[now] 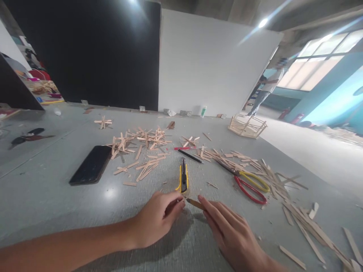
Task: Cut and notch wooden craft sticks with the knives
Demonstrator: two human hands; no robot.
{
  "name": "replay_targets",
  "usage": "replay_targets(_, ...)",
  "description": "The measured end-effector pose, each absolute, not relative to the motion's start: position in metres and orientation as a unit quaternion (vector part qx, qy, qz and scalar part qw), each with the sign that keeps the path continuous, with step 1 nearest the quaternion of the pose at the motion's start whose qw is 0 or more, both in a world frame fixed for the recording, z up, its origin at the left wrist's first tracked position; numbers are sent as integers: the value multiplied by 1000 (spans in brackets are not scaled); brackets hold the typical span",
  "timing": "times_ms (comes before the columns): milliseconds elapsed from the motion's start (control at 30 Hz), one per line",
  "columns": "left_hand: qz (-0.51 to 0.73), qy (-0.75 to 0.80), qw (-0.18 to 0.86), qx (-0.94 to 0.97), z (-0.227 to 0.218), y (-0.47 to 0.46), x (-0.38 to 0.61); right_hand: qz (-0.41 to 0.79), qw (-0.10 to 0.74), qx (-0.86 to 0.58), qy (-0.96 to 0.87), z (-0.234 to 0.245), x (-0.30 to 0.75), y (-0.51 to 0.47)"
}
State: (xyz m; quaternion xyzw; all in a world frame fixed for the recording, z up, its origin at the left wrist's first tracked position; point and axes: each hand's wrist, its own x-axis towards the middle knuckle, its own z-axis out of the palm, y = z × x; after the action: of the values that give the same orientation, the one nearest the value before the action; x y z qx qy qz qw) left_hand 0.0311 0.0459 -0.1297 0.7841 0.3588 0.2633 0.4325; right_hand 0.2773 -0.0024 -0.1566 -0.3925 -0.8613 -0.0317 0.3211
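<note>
My right hand [232, 226] is closed on a short, slim tool with a tan handle [196, 204] and a dark tip; its exact kind I cannot make out. That tip points left and meets the fingertips of my left hand [160, 215]. The left thumb and index finger pinch together around something too small to name. Just beyond both hands lies a yellow and black utility knife [183, 176]. To the right are scissors [251, 183] with one yellow and one red handle loop.
Loose wooden sticks [147, 138] and thin strips [306, 223] are scattered about. A black phone [92, 165] lies left. Behind the knife are a black pen [190, 155] and a red one [183, 148]. A stick frame [247, 126] stands far right; a person [269, 85] stands beyond.
</note>
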Motion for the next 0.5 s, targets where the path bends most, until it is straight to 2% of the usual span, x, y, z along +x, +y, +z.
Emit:
replay_targets(133,260,357,456,773,-133,44,29,-24,387,-407,-827,-155,274,-3)
replay_targets(233,270,392,492,729,-140,44,29,75,425,-367,-824,-153,279,-10)
replay_targets(333,284,416,538,676,-144,46,30,148,407,-273,-859,-153,289,-15)
replay_targets(500,284,417,552,664,-141,45,30,100,368,-199,-903,-142,292,-18)
